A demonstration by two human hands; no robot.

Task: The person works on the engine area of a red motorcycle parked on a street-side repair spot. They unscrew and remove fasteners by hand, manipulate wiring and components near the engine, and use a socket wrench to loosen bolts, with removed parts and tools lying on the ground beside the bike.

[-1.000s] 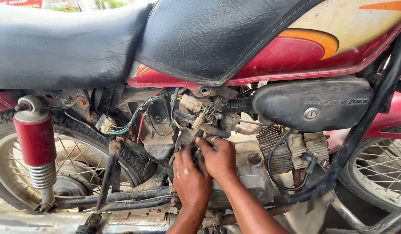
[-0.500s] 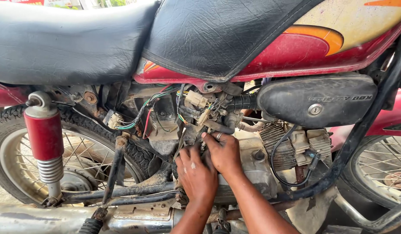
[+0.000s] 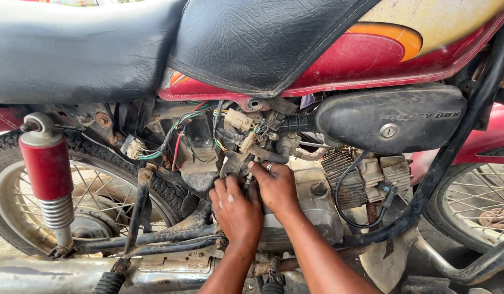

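SUPPORT: motorcycle frame (image 3: pixel 458 141), dusty | TOP EDGE: black seat (image 3: pixel 154 43) | MIDDLE: wiring bundle (image 3: pixel 208 130), engine case (image 3: pixel 311 212) | LEFT END: red shock absorber (image 3: pixel 45 174) | BOTTOM EDGE: exhaust pipe (image 3: pixel 39 275)

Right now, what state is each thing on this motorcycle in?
left hand: on the small part below the wiring, fingers curled.
right hand: beside it, fingertips on the same part.
wiring: exposed, side cover absent.
side box: closed.
seat: fitted, cracked.
rear shock: mounted.
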